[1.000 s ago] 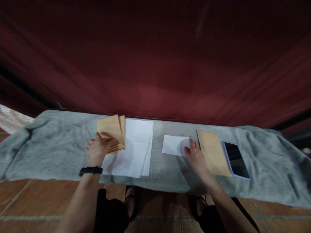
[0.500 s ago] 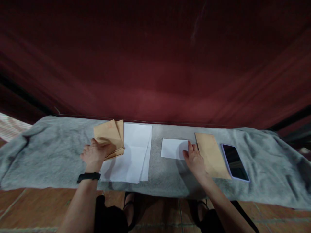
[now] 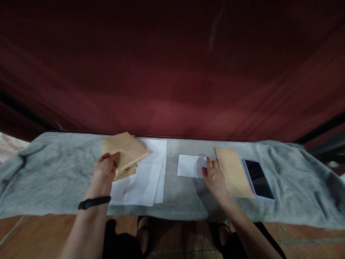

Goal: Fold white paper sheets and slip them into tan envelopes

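Note:
Between the thumb and fingers of my left hand is a brown envelope, gripped at its near left edge and tilted over more brown envelopes. Those lie on the left part of several white paper sheets. My right hand rests with fingers stretched out, its fingertips at the right edge of a white folded-looking paper that lies flat. Just right of that hand lies a single brown envelope, flat on the cloth.
A phone with a lilac case lies right of the single envelope. Grey cloth covers the narrow bench surface. A dark red panel rises along its far edge. Tiled floor and my feet show below.
My left hand has closed on the top envelope of the pile and turned it, its far corner swinging right over the white sheets. My right hand stays at the white paper.

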Action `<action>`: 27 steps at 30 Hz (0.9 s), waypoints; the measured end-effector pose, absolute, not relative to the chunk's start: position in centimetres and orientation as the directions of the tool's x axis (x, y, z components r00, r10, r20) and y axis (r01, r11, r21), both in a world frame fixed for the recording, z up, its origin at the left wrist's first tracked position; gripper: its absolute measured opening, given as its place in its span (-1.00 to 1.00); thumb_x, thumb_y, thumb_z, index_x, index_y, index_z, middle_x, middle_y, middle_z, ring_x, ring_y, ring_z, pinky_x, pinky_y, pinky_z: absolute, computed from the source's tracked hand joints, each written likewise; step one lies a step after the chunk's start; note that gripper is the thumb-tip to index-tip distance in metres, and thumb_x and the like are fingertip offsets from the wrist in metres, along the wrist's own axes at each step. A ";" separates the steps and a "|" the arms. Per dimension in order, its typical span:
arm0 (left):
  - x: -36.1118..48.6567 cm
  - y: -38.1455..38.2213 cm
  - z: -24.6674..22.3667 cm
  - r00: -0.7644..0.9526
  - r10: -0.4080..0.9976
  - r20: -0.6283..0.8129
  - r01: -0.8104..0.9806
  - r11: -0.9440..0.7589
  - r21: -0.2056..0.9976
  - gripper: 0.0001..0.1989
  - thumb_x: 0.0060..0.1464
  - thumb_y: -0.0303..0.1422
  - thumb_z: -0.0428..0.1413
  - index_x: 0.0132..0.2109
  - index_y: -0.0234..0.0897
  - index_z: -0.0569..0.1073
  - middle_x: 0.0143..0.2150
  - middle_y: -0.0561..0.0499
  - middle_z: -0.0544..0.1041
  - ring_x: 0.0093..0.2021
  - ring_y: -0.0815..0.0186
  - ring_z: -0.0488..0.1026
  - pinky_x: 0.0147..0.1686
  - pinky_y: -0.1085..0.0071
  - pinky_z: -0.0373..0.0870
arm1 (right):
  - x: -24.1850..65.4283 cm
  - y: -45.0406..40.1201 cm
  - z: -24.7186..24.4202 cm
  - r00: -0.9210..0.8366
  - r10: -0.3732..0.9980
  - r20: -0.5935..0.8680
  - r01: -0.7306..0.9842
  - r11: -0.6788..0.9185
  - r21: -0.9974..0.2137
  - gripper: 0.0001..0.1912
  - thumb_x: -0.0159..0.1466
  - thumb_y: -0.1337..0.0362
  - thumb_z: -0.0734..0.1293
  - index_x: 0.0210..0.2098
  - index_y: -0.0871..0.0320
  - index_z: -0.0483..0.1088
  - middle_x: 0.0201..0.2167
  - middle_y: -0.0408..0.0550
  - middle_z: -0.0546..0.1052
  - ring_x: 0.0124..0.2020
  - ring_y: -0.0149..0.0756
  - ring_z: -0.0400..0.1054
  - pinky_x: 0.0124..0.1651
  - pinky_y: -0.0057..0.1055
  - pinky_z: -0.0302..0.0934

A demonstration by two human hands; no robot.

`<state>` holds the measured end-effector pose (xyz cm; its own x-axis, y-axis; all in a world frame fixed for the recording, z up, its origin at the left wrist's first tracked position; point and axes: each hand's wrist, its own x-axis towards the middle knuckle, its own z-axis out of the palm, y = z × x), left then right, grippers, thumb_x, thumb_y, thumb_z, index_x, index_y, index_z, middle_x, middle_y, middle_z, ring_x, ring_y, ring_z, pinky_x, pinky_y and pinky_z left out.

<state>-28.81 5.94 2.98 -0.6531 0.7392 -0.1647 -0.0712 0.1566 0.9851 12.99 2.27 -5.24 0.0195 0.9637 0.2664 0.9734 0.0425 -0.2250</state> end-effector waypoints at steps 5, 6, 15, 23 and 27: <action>-21.5 5.8 2.6 -0.449 0.865 -0.225 -0.238 0.127 0.963 -0.66 -0.36 -0.42 0.33 -0.44 -0.22 0.30 -0.41 0.10 0.53 -0.37 0.34 0.51 -0.35 0.43 0.44 | 12.1 2.8 -4.2 -0.028 0.943 0.332 0.816 0.213 -0.538 -0.52 0.43 0.16 0.16 0.26 0.21 0.32 0.05 0.22 0.48 0.06 0.00 0.38 0.13 -0.02 0.31; -19.7 5.6 2.4 -0.359 0.904 -0.232 -0.282 0.132 0.950 -0.66 -0.37 -0.40 0.36 -0.40 -0.23 0.38 -0.38 0.09 0.55 -0.34 0.34 0.52 -0.32 0.43 0.44 | 11.7 2.8 -4.0 -0.032 0.952 0.304 0.726 0.231 -0.648 -0.53 0.43 0.12 0.17 0.25 0.17 0.33 0.04 0.17 0.50 0.01 -0.06 0.41 0.08 -0.08 0.34; -10.4 3.6 -0.2 -0.143 0.949 -0.282 -0.350 0.218 0.911 -0.63 -0.32 -0.26 0.45 -0.38 -0.25 0.48 -0.45 0.12 0.56 -0.43 0.39 0.48 -0.36 0.46 0.36 | 7.8 2.2 -3.9 0.068 0.993 -0.092 -0.118 -0.084 -0.989 -0.37 0.26 -0.02 0.38 0.24 0.06 0.28 -0.13 -0.02 0.60 -0.12 -0.17 0.50 -0.07 -0.24 0.42; -8.1 2.7 -0.2 -0.049 0.977 -0.209 -0.351 0.179 0.919 -0.53 -0.32 -0.30 0.48 -0.16 -0.29 0.62 -0.17 -0.07 0.69 -0.19 0.20 0.59 -0.11 0.32 0.44 | 8.0 3.0 -4.1 0.105 0.982 -0.158 -0.256 -0.127 -0.958 -0.58 0.07 0.11 0.43 -0.08 0.00 0.39 -0.24 -0.13 0.63 -0.25 -0.18 0.49 -0.20 -0.28 0.40; -7.5 2.7 -0.1 -0.015 0.986 -0.164 -0.350 0.148 0.925 -0.53 -0.31 -0.30 0.47 -0.15 -0.28 0.63 -0.11 -0.06 0.69 -0.11 0.16 0.58 -0.01 0.28 0.43 | 8.6 3.3 -4.5 0.099 0.983 -0.158 -0.182 -0.138 -0.974 -0.62 0.07 0.14 0.38 -0.11 0.03 0.45 -0.14 -0.08 0.64 -0.16 -0.14 0.50 -0.18 -0.27 0.38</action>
